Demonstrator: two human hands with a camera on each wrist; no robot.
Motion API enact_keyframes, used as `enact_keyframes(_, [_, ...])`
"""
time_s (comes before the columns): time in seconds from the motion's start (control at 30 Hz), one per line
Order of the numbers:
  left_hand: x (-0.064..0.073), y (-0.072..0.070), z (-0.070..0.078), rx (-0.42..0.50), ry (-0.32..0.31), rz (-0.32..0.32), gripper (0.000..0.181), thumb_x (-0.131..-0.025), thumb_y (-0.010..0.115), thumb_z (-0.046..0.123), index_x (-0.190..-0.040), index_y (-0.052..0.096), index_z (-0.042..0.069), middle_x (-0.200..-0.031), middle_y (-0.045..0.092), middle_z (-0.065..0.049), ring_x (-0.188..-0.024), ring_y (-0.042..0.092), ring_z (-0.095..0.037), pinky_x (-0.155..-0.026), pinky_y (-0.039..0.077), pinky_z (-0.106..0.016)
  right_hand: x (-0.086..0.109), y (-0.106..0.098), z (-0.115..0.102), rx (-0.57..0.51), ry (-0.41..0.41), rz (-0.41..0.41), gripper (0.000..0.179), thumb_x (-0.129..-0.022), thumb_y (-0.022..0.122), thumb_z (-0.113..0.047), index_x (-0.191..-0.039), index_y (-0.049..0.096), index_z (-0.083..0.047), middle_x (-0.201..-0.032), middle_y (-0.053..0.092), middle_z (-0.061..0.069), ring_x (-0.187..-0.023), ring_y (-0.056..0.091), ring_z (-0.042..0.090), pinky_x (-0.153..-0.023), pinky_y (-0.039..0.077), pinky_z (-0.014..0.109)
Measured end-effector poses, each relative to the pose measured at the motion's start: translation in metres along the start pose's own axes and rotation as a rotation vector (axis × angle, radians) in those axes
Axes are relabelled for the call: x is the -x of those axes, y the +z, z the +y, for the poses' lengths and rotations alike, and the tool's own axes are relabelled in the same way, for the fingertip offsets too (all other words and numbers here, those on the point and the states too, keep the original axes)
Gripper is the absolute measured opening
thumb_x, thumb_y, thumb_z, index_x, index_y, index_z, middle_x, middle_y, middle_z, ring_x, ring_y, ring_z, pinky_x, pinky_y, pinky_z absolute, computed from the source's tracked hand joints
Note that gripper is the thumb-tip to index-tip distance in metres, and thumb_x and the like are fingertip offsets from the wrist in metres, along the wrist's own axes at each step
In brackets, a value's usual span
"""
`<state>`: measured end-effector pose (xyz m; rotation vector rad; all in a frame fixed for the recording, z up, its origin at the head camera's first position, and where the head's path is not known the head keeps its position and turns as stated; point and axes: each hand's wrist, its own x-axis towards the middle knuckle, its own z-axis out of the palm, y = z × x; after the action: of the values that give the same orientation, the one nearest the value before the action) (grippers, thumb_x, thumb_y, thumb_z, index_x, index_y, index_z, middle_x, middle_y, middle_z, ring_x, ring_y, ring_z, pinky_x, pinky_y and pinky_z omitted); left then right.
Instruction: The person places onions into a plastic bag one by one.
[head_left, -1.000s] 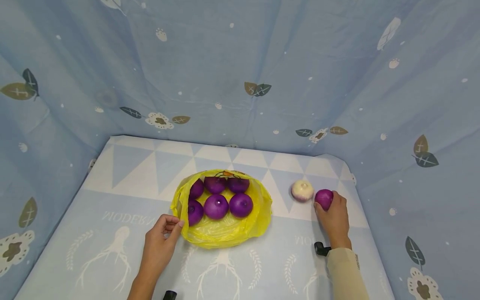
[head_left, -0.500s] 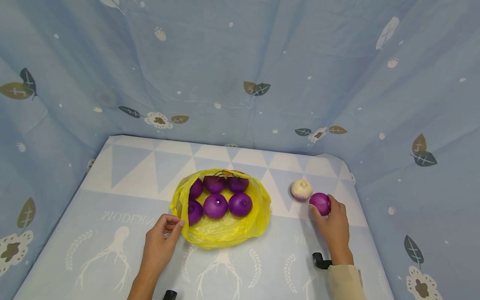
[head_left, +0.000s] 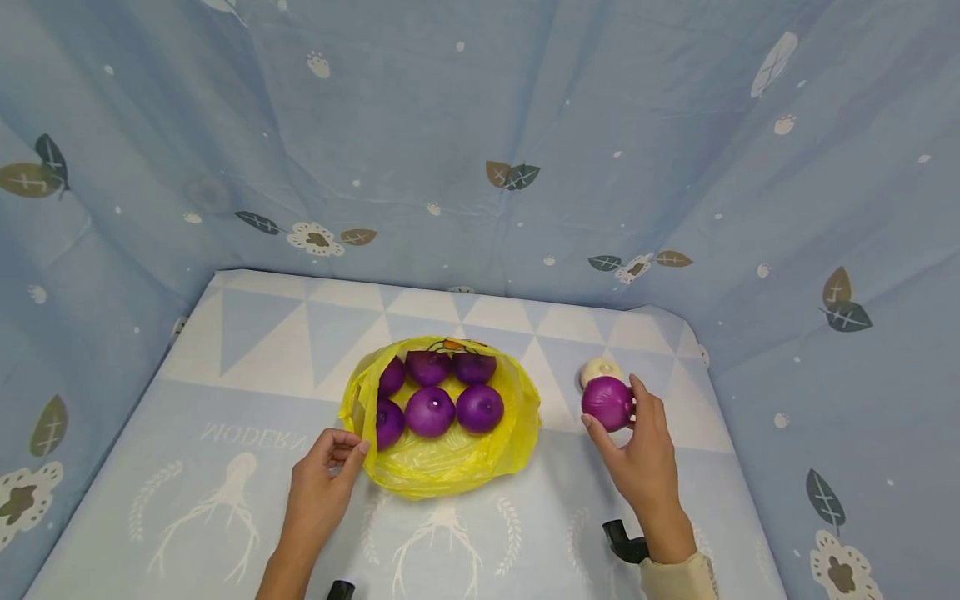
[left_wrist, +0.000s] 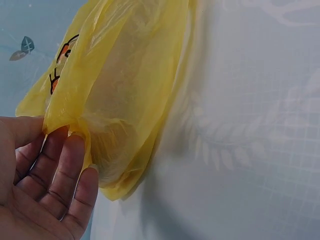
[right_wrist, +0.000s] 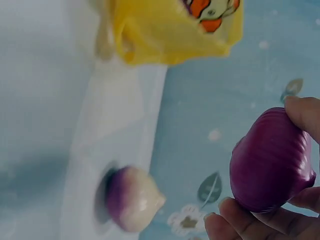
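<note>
A yellow plastic bag (head_left: 438, 483) stands with its mouth spread, and several purple onions (head_left: 430, 412) lie inside it. My left hand (head_left: 318, 483) pinches the bag's left rim between thumb and fingers; the left wrist view shows the thin yellow film (left_wrist: 125, 90) caught there. On the right, my right hand (head_left: 645, 467) grips a purple onion (head_left: 607, 403) above the table, also large in the right wrist view, with thumb and fingers round the onion (right_wrist: 270, 162). Behind it, partly covered in the head view, a white and purple turnip-like bulb (head_left: 600, 369) sits on the table.
The table (head_left: 262, 500) wears a pale blue and white patterned cloth. Blue curtains (head_left: 420, 125) with leaf prints hang at the back and both sides. Black wrist mounts (head_left: 624, 542) show by the wrists. A printed cartoon (right_wrist: 212, 15) marks the bag.
My right hand has lifted the purple onion and carried it left and toward me, in front of the white and purple bulb. My left hand keeps its pinch on the bag rim.
</note>
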<state>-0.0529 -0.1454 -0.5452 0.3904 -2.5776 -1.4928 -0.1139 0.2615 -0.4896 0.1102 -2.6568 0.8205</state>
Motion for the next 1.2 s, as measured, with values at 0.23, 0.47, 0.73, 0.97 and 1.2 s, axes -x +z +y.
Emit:
enact_keyframes(0.23, [0.000,-0.001,0.001,-0.007,-0.002,-0.005,0.015,-0.104,0.070,0.025,-0.108,0.064,0.011,-0.094,0.070,0.000,-0.089,0.065,-0.017,-0.069,0.052,-0.025,0.001,0.006,-0.031,-0.054,-0.177,-0.041,0.092,-0.078,0.095,-0.017,-0.153,0.043,-0.001,-0.140,0.053,0.020,-0.112,0.063,0.030,-0.086,0.061,0.049])
enact_keyframes(0.47, [0.000,-0.002,0.000,0.020,0.028,0.001,0.012,-0.103,0.071,0.021,-0.106,0.066,0.010,-0.091,0.069,-0.001,-0.088,0.065,-0.017,-0.068,0.051,-0.024,0.007,0.032,-0.055,-0.120,-0.325,-0.141,0.084,-0.083,0.092,-0.021,-0.149,0.046,0.002,-0.142,0.054,0.014,-0.118,0.060,0.025,-0.096,0.057,0.044])
enact_keyframes(0.73, [0.001,-0.002,0.001,0.028,0.025,0.003,0.013,-0.103,0.071,0.022,-0.106,0.066,0.010,-0.092,0.070,-0.002,-0.088,0.065,-0.017,-0.068,0.051,-0.024,0.017,0.065,-0.085,-0.167,-0.424,-0.302,0.079,-0.088,0.088,-0.033,-0.149,0.049,-0.002,-0.144,0.054,0.011,-0.129,0.058,0.024,-0.104,0.052,0.041])
enact_keyframes(0.97, [0.000,-0.003,-0.002,0.034,0.042,0.009,0.012,-0.103,0.071,0.020,-0.106,0.066,0.010,-0.090,0.069,0.000,-0.086,0.064,-0.016,-0.066,0.051,-0.024,0.025,0.092,-0.106,-0.182,-0.457,-0.414,0.077,-0.090,0.085,-0.042,-0.150,0.051,-0.008,-0.145,0.050,0.005,-0.125,0.059,0.020,-0.103,0.052,0.035])
enact_keyframes(1.2, [0.000,-0.003,-0.003,0.041,0.050,0.014,0.012,-0.103,0.072,0.021,-0.105,0.066,0.011,-0.089,0.069,0.000,-0.085,0.064,-0.015,-0.066,0.051,-0.024,0.033,0.119,-0.121,-0.135,-0.508,-0.451,0.077,-0.089,0.084,-0.049,-0.148,0.053,-0.011,-0.141,0.053,0.004,-0.120,0.053,0.018,-0.098,0.053,0.029])
